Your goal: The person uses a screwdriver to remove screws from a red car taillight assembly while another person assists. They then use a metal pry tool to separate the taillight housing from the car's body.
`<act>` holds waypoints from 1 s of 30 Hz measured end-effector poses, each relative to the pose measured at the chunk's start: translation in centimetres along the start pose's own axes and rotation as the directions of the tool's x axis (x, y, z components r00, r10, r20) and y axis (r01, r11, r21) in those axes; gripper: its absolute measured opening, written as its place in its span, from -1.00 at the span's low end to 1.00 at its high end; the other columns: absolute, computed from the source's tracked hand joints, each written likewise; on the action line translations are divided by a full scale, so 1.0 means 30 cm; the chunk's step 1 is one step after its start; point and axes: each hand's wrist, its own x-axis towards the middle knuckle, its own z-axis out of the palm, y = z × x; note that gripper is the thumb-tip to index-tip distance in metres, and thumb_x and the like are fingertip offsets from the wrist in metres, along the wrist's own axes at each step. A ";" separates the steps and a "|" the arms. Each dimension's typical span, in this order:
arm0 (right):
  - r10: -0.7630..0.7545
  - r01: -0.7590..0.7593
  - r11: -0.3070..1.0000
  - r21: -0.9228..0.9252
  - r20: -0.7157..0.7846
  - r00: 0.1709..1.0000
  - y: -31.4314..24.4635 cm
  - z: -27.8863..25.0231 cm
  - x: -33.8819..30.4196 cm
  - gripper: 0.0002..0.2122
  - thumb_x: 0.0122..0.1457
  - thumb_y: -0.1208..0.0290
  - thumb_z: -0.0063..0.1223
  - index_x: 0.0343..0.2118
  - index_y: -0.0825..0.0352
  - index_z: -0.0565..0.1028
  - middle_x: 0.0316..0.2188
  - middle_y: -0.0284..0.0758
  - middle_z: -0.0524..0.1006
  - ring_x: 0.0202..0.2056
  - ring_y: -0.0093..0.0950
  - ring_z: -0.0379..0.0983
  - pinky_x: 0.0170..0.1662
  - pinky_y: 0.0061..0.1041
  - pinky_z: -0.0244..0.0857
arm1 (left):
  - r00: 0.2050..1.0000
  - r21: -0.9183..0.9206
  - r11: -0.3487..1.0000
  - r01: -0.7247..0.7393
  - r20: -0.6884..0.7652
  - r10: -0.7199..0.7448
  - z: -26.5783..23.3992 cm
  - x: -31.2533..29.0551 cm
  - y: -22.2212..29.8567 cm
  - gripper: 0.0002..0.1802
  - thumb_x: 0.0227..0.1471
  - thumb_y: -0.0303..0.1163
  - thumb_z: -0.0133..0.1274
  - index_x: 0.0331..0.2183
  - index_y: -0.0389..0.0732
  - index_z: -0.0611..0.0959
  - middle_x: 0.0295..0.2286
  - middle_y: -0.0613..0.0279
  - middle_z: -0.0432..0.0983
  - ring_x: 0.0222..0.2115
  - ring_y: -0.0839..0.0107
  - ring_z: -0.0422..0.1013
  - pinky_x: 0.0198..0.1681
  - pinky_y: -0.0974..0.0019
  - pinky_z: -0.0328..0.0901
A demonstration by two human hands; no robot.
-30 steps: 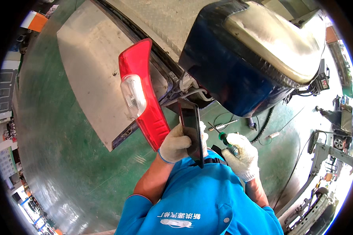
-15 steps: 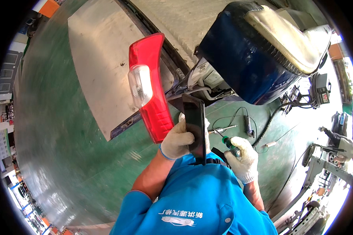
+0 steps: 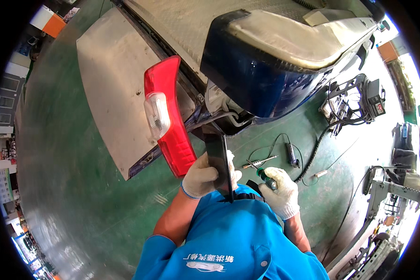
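Observation:
My left hand [image 3: 199, 179], in a white knit glove, is closed round the lower part of a dark, glossy flat panel [image 3: 217, 156], thumb on the near face and fingertips showing past its right edge. A red tail light [image 3: 171, 116] with a clear lens section stands just left of it. Its lower end meets my left glove; whether that hand also grips it, I cannot tell. Gloved too, my right hand [image 3: 283, 192] is wrapped around a screwdriver [image 3: 267, 178] with a green and dark handle, its thin shaft pointing up and left.
Beyond my hands are a dropped, pale tailgate [image 3: 109, 79] and a dark blue vehicle body corner [image 3: 252, 70]. Tools with a looped cable [image 3: 291, 155] lie on the green floor. Farther right stand a black machine [image 3: 372, 99] with a coiled hose and metal frame parts [image 3: 380, 200].
My view has shifted, so the vehicle and both hands sit farther left. The tail light and panel appear lower. Both hands keep their grips.

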 end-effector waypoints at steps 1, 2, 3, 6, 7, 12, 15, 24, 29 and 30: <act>-0.006 0.006 1.000 -0.002 -0.006 1.000 0.006 0.000 -0.006 -0.67 -0.04 0.47 0.27 -0.16 0.38 0.55 -0.15 -0.11 0.60 -0.11 -0.19 0.57 -0.05 -0.34 0.46 | 1.000 -0.011 1.000 -0.003 -0.025 0.003 0.005 -0.003 -0.004 -0.41 -0.01 -0.35 0.25 0.05 -0.24 0.42 -0.24 0.02 0.56 -0.25 0.12 0.46 -0.17 0.00 0.37; -0.011 0.011 1.000 -0.001 -0.017 1.000 0.014 0.001 -0.013 -0.67 -0.05 0.47 0.27 -0.16 0.38 0.55 -0.15 -0.11 0.60 -0.11 -0.19 0.57 -0.05 -0.34 0.46 | 0.999 0.002 1.000 -0.005 -0.036 0.005 0.004 -0.003 -0.007 -0.41 0.00 -0.34 0.25 0.05 -0.24 0.41 -0.24 0.02 0.56 -0.25 0.12 0.48 -0.16 0.00 0.37; -0.017 0.017 1.000 0.000 -0.028 0.999 0.023 0.003 -0.020 -0.67 -0.05 0.47 0.27 -0.16 0.38 0.55 -0.15 -0.11 0.60 -0.11 -0.18 0.57 -0.05 -0.34 0.46 | 0.999 0.015 1.000 -0.008 -0.048 0.009 0.002 -0.002 -0.009 -0.40 0.00 -0.34 0.25 0.05 -0.24 0.41 -0.24 0.03 0.56 -0.25 0.13 0.49 -0.16 -0.01 0.36; -0.022 0.023 1.000 0.011 -0.039 0.999 0.032 0.001 -0.025 -0.67 -0.05 0.48 0.27 -0.16 0.39 0.55 -0.15 -0.10 0.60 -0.12 -0.17 0.57 -0.05 -0.33 0.46 | 0.997 0.028 0.999 -0.035 -0.073 0.037 0.011 0.000 -0.014 -0.39 0.01 -0.33 0.25 0.06 -0.26 0.40 -0.24 0.04 0.56 -0.27 0.15 0.53 -0.14 -0.02 0.36; -0.016 0.017 1.000 0.014 -0.044 0.999 0.032 -0.001 -0.030 -0.67 -0.05 0.48 0.27 -0.16 0.39 0.55 -0.16 -0.10 0.60 -0.12 -0.17 0.57 -0.05 -0.33 0.46 | 0.996 0.025 0.999 -0.041 -0.076 0.043 0.017 0.003 -0.015 -0.39 0.01 -0.32 0.25 0.06 -0.26 0.40 -0.24 0.05 0.56 -0.27 0.15 0.54 -0.14 -0.03 0.36; -0.034 0.036 0.999 0.027 -0.074 0.997 0.039 -0.006 -0.029 -0.66 -0.08 0.49 0.28 -0.17 0.37 0.54 -0.16 -0.10 0.60 -0.14 -0.19 0.58 -0.07 -0.37 0.46 | 0.988 0.089 0.996 -0.015 -0.149 0.028 0.048 0.002 0.002 -0.61 0.02 -0.34 0.24 -0.15 -0.20 0.47 -0.39 0.07 0.44 -0.38 0.13 0.43 -0.35 0.02 0.30; -0.023 0.028 0.998 0.055 -0.084 0.996 0.055 0.000 -0.035 -0.67 -0.06 0.47 0.29 -0.19 0.37 0.52 -0.16 -0.12 0.60 -0.14 -0.19 0.58 -0.07 -0.37 0.46 | 0.989 0.113 0.993 -0.021 -0.142 0.037 0.058 -0.007 0.005 -0.59 0.02 -0.29 0.27 -0.14 -0.18 0.48 -0.40 0.08 0.44 -0.40 0.14 0.43 -0.38 0.06 0.28; 0.333 -0.332 0.943 0.032 -0.057 0.941 0.163 0.009 -0.116 -0.68 0.01 0.36 0.29 -0.17 0.33 0.51 -0.19 -0.17 0.60 -0.24 -0.29 0.60 -0.14 -0.39 0.47 | 0.990 0.203 0.979 0.025 -0.142 0.004 0.079 -0.059 -0.003 -0.51 0.02 -0.30 0.29 -0.05 -0.13 0.45 -0.34 0.00 0.53 -0.35 0.11 0.50 -0.34 0.03 0.31; 0.307 -0.308 0.951 0.018 -0.131 0.943 0.242 0.021 -0.190 -0.68 0.00 0.35 0.25 -0.16 0.33 0.52 -0.23 -0.19 0.60 -0.26 -0.28 0.60 -0.16 -0.40 0.46 | 0.986 0.233 0.969 0.084 -0.157 -0.048 0.090 -0.118 -0.021 -0.51 0.04 -0.34 0.26 -0.01 -0.13 0.45 -0.34 -0.02 0.56 -0.34 0.09 0.51 -0.29 -0.01 0.32; 0.301 -0.302 0.953 0.013 -0.130 0.945 0.248 0.021 -0.198 -0.68 0.01 0.35 0.24 -0.16 0.33 0.53 -0.23 -0.19 0.60 -0.26 -0.28 0.60 -0.16 -0.40 0.46 | 0.984 0.239 0.966 0.092 -0.173 -0.051 0.105 -0.123 -0.024 -0.50 0.04 -0.34 0.27 0.00 -0.14 0.45 -0.33 -0.02 0.56 -0.33 0.09 0.52 -0.28 -0.01 0.32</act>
